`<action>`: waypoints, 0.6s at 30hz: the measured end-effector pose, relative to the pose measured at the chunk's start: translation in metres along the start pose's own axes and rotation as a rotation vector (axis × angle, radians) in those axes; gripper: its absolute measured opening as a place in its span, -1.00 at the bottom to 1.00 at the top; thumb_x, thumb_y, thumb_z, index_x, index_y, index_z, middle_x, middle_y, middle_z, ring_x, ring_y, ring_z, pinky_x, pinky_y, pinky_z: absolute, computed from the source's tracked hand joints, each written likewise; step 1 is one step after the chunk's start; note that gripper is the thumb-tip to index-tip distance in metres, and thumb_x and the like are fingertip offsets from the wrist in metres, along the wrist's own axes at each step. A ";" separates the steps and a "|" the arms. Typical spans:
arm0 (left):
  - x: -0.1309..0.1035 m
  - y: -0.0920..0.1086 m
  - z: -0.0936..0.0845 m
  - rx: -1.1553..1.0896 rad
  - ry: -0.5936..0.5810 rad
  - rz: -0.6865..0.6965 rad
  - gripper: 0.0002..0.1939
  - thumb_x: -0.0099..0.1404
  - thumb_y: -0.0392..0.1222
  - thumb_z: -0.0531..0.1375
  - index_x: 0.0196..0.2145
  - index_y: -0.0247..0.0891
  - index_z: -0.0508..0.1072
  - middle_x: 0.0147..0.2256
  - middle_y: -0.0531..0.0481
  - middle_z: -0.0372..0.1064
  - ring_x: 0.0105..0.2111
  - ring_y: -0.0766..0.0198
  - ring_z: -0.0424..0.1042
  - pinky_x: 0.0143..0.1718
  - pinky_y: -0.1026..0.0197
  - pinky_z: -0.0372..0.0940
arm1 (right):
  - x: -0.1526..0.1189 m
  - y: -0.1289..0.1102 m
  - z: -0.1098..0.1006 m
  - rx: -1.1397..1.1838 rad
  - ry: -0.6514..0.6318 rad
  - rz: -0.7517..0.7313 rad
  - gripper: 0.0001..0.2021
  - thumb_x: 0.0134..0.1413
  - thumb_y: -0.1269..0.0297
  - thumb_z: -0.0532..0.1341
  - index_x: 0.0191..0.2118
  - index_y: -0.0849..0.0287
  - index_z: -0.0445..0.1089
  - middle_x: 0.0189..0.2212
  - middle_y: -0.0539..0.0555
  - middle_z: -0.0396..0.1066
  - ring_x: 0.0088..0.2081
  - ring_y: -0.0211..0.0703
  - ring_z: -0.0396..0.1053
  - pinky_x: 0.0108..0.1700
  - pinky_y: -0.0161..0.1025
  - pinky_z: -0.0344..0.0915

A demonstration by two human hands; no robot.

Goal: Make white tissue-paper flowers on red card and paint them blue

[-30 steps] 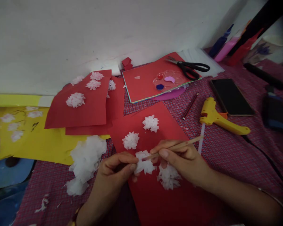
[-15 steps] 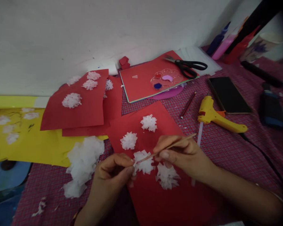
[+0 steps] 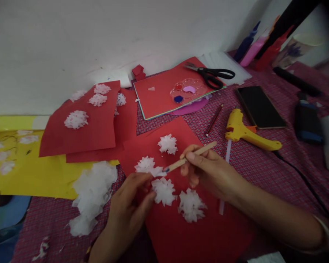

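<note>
My right hand [image 3: 201,164] is closed around a flat wooden stick [image 3: 200,150], tilted down to the left with dark blue paint on its tip. That tip meets a small piece of white tissue paper [image 3: 159,172] at the fingertips of my left hand [image 3: 131,201]. The left thumb stands apart from the index finger; the exact grip on the paper is partly hidden. Below the hands lies a red sheet [image 3: 171,232] with several white tissue-paper flowers on it, among them one flower [image 3: 164,191] just under the stick and another [image 3: 192,206] to its right.
A pile of white tissue paper [image 3: 91,197] lies left. Behind are decorated red sheets [image 3: 79,140], a paint palette [image 3: 190,91] and scissors [image 3: 212,75]. To the right are a pencil [image 3: 214,120], a yellow glue gun [image 3: 242,133] with its cord, and a phone [image 3: 260,106].
The stick has lifted and turned, so its flat side and blue tip show. My left thumb has parted from the index finger, and the white paper piece is raised. The view has shifted slightly.
</note>
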State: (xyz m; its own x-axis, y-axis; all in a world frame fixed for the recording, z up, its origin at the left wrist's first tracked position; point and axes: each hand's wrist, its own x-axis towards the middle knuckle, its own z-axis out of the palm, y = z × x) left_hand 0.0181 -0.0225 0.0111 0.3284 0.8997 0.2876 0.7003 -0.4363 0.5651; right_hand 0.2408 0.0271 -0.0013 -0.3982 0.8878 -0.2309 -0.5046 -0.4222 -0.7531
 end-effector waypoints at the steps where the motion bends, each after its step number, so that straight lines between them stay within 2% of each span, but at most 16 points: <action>1: 0.003 -0.002 0.001 -0.022 -0.034 -0.053 -0.81 0.40 -0.19 0.07 -0.04 -0.16 0.33 -0.22 0.02 0.40 -0.24 0.37 0.42 -0.23 0.35 0.38 | 0.003 -0.004 -0.004 -0.067 0.022 -0.051 -0.80 0.14 0.16 0.27 -0.35 0.17 0.33 -0.54 -0.06 0.48 -0.68 -0.42 0.28 -0.62 -0.44 0.20; 3: 0.007 -0.005 0.005 -0.017 -0.098 -0.105 -0.77 0.41 -0.25 0.04 0.00 -0.14 0.31 -0.11 0.00 0.37 -0.11 0.35 0.38 -0.09 0.30 0.34 | 0.006 -0.010 -0.011 -0.246 0.032 -0.125 -0.80 0.16 0.17 0.25 -0.35 0.19 0.34 -0.53 -0.05 0.47 -0.65 -0.42 0.28 -0.59 -0.43 0.19; 5: 0.008 -0.004 0.010 0.026 -0.163 -0.082 -0.72 0.41 -0.25 0.02 0.06 -0.16 0.28 0.01 -0.05 0.30 0.02 0.29 0.29 0.05 0.20 0.27 | 0.008 -0.012 -0.014 -0.405 0.017 -0.149 -0.79 0.17 0.15 0.23 -0.36 0.20 0.35 -0.52 -0.03 0.46 -0.63 -0.41 0.28 -0.58 -0.41 0.19; 7: 0.007 -0.002 0.015 0.090 -0.207 -0.039 -0.69 0.40 -0.25 0.04 0.08 -0.21 0.26 0.06 -0.11 0.23 0.07 0.21 0.22 0.10 0.11 0.22 | 0.008 -0.012 -0.014 -0.495 0.000 -0.145 -0.76 0.19 0.12 0.20 -0.37 0.20 0.35 -0.51 -0.02 0.44 -0.61 -0.39 0.28 -0.56 -0.39 0.22; 11: 0.004 0.008 0.022 0.163 -0.249 0.003 -0.68 0.37 -0.25 0.06 0.08 -0.23 0.27 0.04 -0.15 0.16 0.05 0.11 0.17 0.06 0.01 0.21 | 0.008 -0.009 -0.013 -0.538 -0.021 -0.159 -0.75 0.23 0.12 0.14 -0.37 0.19 0.34 -0.50 -0.03 0.40 -0.60 -0.39 0.28 -0.54 -0.38 0.23; 13: 0.001 0.011 0.024 0.176 -0.249 0.019 -0.67 0.36 -0.26 0.07 0.08 -0.22 0.28 0.01 -0.15 0.17 0.01 0.11 0.19 0.01 0.03 0.24 | 0.008 -0.009 -0.014 -0.540 -0.020 -0.166 -0.76 0.24 0.13 0.13 -0.37 0.18 0.32 -0.49 -0.03 0.40 -0.60 -0.39 0.28 -0.55 -0.38 0.22; 18: -0.010 0.014 0.026 0.319 -0.158 0.163 -0.68 0.36 -0.28 0.07 0.05 -0.34 0.33 -0.09 -0.17 0.26 -0.11 0.13 0.26 -0.13 0.12 0.30 | 0.008 -0.008 -0.013 -0.541 -0.026 -0.163 -0.76 0.25 0.15 0.12 -0.37 0.18 0.31 -0.49 -0.04 0.38 -0.58 -0.39 0.27 -0.54 -0.38 0.21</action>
State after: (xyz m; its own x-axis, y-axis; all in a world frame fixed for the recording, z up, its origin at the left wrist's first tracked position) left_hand 0.0410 -0.0372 -0.0042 0.5277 0.8213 0.2168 0.7846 -0.5691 0.2461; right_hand 0.2513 0.0400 -0.0047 -0.3704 0.9258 -0.0749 -0.0993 -0.1197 -0.9878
